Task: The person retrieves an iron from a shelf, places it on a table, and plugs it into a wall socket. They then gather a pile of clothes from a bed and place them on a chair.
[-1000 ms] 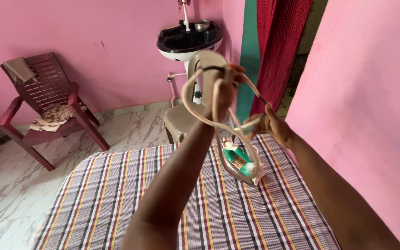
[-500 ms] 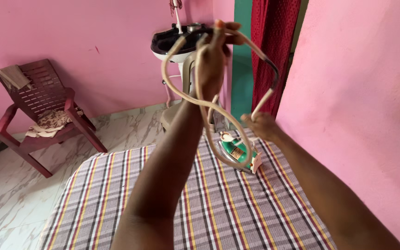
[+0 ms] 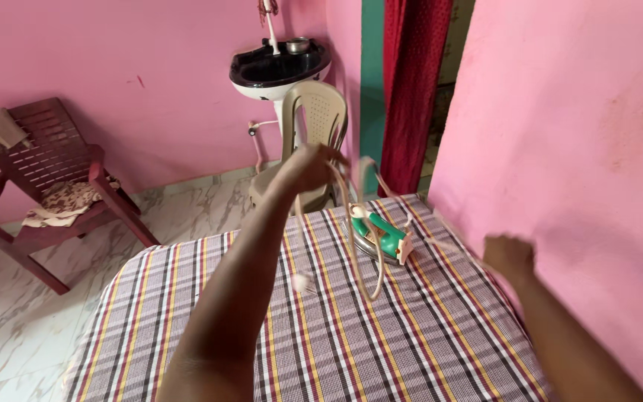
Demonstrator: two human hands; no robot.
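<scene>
1. Centrally: left hand (image 3: 308,168) raised above checked cloth (image 3: 321,350), fingers clenched on beige power cord (image 3: 353,238); loops hang clear of cloth, plug (image 3: 303,282) dangling at cord end.
2. Green-and-white iron (image 3: 379,237) lying on cloth by far right edge, cord running to it.
3. Right hand (image 3: 509,257) near pink wall (image 3: 582,171), apart from cord; finger state cannot be told, blurred.
4. Bkgd: black washbasin (image 3: 277,71) w/ small steel bowl (image 3: 298,45) on rim; beige plastic chair (image 3: 314,126); maroon chair (image 3: 46,179) w/ cloth on seat.

Left hand (image 3: 308,167) grips looped cord (image 3: 355,238) above checked cloth (image 3: 321,335); plug (image 3: 302,282) dangles. Iron (image 3: 379,237) stands far right. Right hand (image 3: 510,257) hangs empty, near pink wall (image 3: 582,149).
</scene>
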